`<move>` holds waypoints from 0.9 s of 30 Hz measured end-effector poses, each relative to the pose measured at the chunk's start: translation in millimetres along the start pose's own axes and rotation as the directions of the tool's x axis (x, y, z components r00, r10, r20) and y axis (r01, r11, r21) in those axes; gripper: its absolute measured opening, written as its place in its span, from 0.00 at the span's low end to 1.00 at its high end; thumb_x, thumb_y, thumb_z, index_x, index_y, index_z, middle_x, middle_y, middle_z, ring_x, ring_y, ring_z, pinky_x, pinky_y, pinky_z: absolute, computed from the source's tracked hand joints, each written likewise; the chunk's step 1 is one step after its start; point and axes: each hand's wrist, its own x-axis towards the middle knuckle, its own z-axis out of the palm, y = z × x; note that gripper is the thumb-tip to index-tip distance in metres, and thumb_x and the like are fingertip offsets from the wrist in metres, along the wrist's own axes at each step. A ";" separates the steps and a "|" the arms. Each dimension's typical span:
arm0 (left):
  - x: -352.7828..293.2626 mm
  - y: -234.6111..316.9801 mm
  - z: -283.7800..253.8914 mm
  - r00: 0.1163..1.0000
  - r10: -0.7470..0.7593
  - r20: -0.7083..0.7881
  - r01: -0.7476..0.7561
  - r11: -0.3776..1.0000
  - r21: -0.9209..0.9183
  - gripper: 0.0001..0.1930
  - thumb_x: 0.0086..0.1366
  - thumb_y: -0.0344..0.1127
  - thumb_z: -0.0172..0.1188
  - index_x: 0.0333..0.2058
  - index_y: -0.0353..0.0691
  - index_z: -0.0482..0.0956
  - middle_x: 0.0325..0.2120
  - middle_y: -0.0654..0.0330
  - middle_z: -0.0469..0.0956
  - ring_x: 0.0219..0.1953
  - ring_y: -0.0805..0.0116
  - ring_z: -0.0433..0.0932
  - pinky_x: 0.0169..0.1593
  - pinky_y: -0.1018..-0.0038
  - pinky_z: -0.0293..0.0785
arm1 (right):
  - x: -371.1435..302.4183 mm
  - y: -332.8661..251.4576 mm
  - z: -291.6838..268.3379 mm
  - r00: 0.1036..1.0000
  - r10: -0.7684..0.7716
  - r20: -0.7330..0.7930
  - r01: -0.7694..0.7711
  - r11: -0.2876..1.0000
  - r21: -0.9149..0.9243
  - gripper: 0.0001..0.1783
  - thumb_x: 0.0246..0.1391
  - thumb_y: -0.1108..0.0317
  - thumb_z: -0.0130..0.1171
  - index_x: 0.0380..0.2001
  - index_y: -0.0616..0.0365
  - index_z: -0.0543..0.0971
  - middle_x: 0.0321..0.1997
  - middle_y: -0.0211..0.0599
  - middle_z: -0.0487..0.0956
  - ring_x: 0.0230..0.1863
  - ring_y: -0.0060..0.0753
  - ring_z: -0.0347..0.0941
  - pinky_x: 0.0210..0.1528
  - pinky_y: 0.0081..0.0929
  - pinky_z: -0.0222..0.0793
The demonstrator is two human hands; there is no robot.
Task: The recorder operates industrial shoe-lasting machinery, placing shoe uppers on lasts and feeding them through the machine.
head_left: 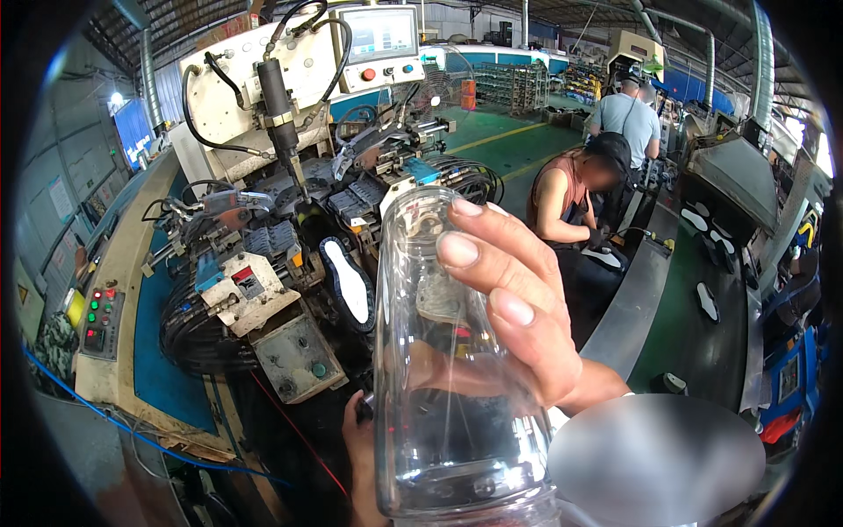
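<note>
We are steadying the clear bottle close before us, our right hand best grasping its side with evenly curled fingers, though we cannot tell our left hand's grip.

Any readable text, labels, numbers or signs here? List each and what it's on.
Nothing I can quote:
Screen: content too small and blurred to read.
Red-and-black label on the machine's pale plate: too small.
Button panel: any markings too small.
Blue board: washed out.
Bottle: no print that I can make out.
</note>
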 end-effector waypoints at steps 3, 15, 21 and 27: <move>-2.8 8.4 5.4 1.000 0.013 0.013 -0.013 1.000 -0.006 0.35 0.67 0.20 0.72 0.70 0.34 0.68 0.55 0.51 0.81 0.50 0.65 0.84 0.53 0.68 0.85 | 4.5 -1.9 -3.4 1.000 0.004 0.012 -0.004 1.000 -0.010 0.33 0.57 0.64 0.79 0.57 0.67 0.71 0.55 0.60 0.87 0.53 0.67 0.84 0.53 0.59 0.84; -6.4 22.0 12.3 0.998 -0.053 0.032 0.056 0.989 -0.133 0.35 0.69 0.22 0.71 0.71 0.33 0.65 0.56 0.49 0.80 0.49 0.63 0.86 0.51 0.68 0.87 | 4.4 -2.4 -2.3 1.000 0.002 0.010 -0.002 1.000 -0.001 0.31 0.58 0.65 0.78 0.56 0.67 0.72 0.55 0.60 0.87 0.53 0.67 0.85 0.52 0.60 0.84; -5.1 10.9 6.7 1.000 -0.014 0.012 0.015 0.995 -0.096 0.34 0.70 0.23 0.71 0.71 0.32 0.65 0.55 0.48 0.81 0.48 0.63 0.87 0.49 0.69 0.88 | 5.5 -3.4 3.8 0.999 -0.012 -0.035 0.011 1.000 -0.008 0.31 0.58 0.66 0.77 0.56 0.67 0.71 0.54 0.59 0.87 0.52 0.66 0.85 0.52 0.59 0.85; -4.9 12.2 7.2 0.998 -0.059 0.002 0.059 0.995 -0.082 0.34 0.71 0.24 0.70 0.71 0.32 0.65 0.54 0.47 0.82 0.47 0.63 0.87 0.48 0.69 0.88 | 5.4 -1.3 2.3 0.999 -0.021 -0.038 0.020 1.000 -0.014 0.28 0.56 0.73 0.73 0.56 0.67 0.71 0.53 0.58 0.88 0.52 0.66 0.85 0.52 0.58 0.85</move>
